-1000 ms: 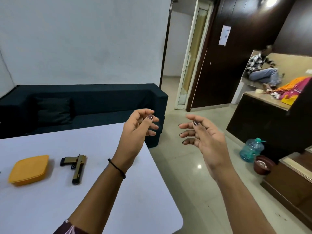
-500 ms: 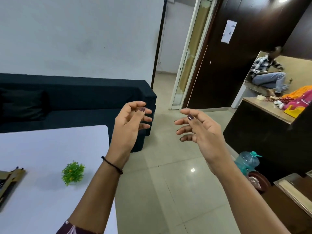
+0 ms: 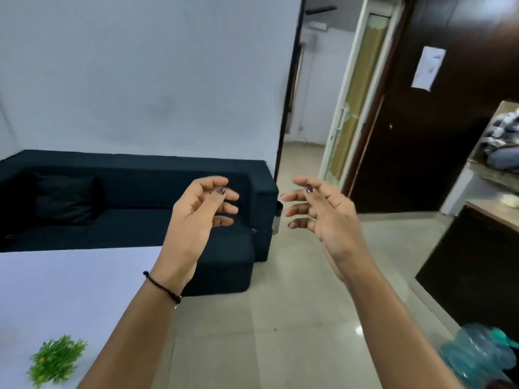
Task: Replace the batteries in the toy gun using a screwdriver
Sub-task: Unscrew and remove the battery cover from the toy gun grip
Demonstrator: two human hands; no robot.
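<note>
Left hand [image 3: 196, 220] and right hand [image 3: 325, 220] raised apart, palms inward, fingers loosely curled

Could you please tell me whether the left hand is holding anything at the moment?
No, it is open and empty: the left hand is raised in the air with its fingers loosely curled and nothing between them.

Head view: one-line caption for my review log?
Left hand and right hand raised empty, fingers loosely curled, before a dark sofa; green plant on the white table; no toy gun in view.
</note>
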